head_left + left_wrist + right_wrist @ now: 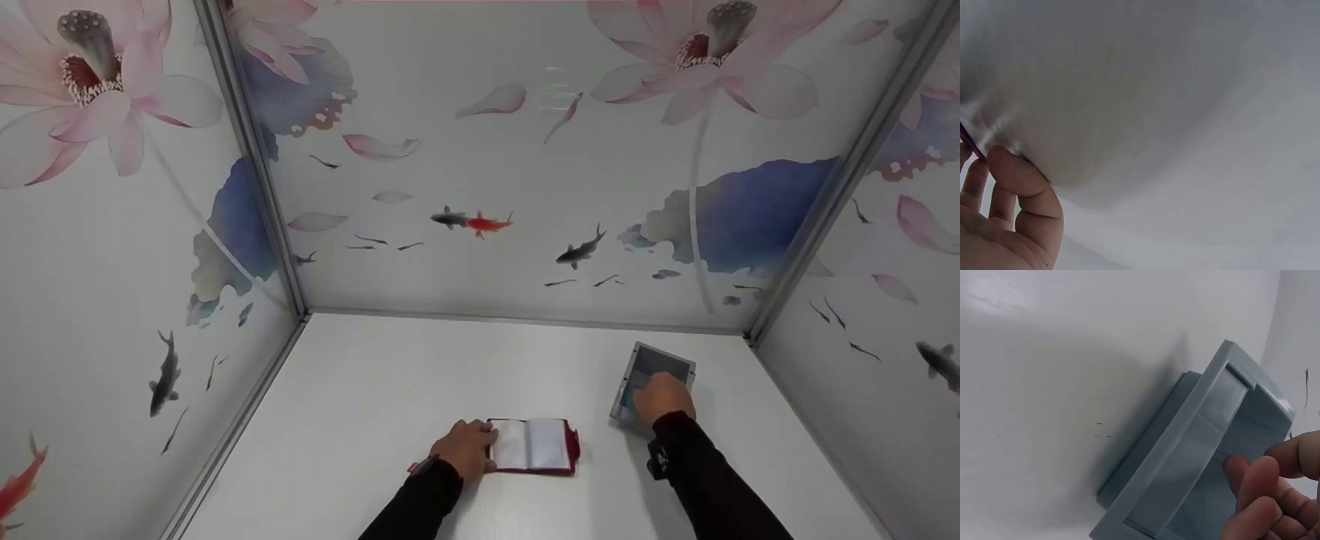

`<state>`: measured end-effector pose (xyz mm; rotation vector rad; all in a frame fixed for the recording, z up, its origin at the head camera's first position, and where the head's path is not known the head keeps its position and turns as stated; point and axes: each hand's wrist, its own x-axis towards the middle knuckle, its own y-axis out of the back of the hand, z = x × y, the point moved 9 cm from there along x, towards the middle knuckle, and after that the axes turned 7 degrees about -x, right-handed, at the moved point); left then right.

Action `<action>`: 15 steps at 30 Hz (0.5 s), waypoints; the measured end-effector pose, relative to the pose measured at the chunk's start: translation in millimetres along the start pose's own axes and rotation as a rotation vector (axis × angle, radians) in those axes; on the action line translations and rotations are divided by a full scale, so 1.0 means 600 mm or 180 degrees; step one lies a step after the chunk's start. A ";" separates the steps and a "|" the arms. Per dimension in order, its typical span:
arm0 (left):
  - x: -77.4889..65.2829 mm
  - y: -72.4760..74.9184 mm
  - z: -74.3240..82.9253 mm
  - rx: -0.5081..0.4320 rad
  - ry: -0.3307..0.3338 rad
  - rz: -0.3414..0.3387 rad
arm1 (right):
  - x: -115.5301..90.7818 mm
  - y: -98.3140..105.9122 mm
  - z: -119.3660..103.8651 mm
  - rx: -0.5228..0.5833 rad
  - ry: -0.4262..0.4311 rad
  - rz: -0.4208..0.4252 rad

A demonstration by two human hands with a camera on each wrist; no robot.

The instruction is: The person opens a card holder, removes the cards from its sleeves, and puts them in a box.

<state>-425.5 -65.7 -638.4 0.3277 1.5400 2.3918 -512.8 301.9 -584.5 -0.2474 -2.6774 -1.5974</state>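
Observation:
A small red-covered booklet (pixel 548 444) lies spread open on the white table, pale pages up, a red flap at its right side. My left hand (pixel 463 448) holds its left edge; in the left wrist view the thumb (pixel 1019 174) is bent at the glossy page and fingertips meet the red edge. To the right stands a grey rectangular box (pixel 624 386) without a lid. My right hand (pixel 664 397) reaches down into it. Seen from the right wrist, its fingers (pixel 1258 481) are loosely bent inside the box, with nothing visible between them.
White panels printed with lotus flowers and fish, such as the back wall (pixel 480 277), enclose the table (pixel 360 390) at left, back and right. Grey metal strips (pixel 247 165) run along the corners. The box has a raised rim (pixel 1168 444).

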 end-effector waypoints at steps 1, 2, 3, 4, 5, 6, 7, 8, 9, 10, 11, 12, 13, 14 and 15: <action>0.000 0.000 -0.003 -0.0020 0.0018 0.0008 | -0.001 0.001 -0.005 -0.0014 0.0030 0.0010; 0.000 0.001 -0.004 -0.0038 0.0047 -0.0006 | -0.002 0.004 -0.011 -0.0033 0.0071 0.0028; 0.000 0.002 -0.006 -0.0043 0.0068 -0.0014 | -0.003 0.006 -0.017 -0.0043 0.0089 0.0034; 0.001 0.003 -0.008 -0.0069 0.0088 -0.0017 | -0.005 0.009 -0.023 -0.0039 0.0129 0.0043; 0.001 0.005 -0.010 -0.0121 0.0107 -0.0021 | -0.006 0.009 -0.028 -0.0028 0.0125 0.0028; 0.001 0.008 -0.011 -0.0184 0.0125 -0.0024 | -0.008 0.011 -0.034 -0.0008 0.0124 0.0011; 0.001 0.010 -0.013 -0.0230 0.0138 -0.0019 | -0.010 0.013 -0.041 0.0012 0.0151 0.0016; 0.003 0.013 -0.015 -0.0258 0.0138 -0.0016 | -0.012 0.015 -0.047 0.0037 0.0162 0.0002; 0.004 0.014 -0.018 -0.0316 0.0158 -0.0028 | -0.014 0.015 -0.054 0.0054 0.0169 -0.0013; 0.006 0.016 -0.021 -0.0398 0.0185 -0.0042 | -0.015 0.016 -0.060 0.0061 0.0189 -0.0018; 0.007 0.018 -0.024 -0.0500 0.0223 -0.0058 | -0.015 0.015 -0.066 0.0065 0.0195 -0.0034; 0.007 0.022 -0.026 -0.0651 0.0256 -0.0066 | -0.016 0.016 -0.073 0.0066 0.0228 -0.0039; 0.008 0.027 -0.027 -0.0772 0.0272 -0.0061 | -0.016 0.015 -0.079 0.0062 0.0255 -0.0041; 0.008 0.033 -0.027 -0.0872 0.0280 -0.0052 | -0.016 0.015 -0.085 0.0050 0.0269 -0.0051; 0.009 0.039 -0.027 -0.0970 0.0292 -0.0031 | -0.016 0.014 -0.090 0.0038 0.0292 -0.0060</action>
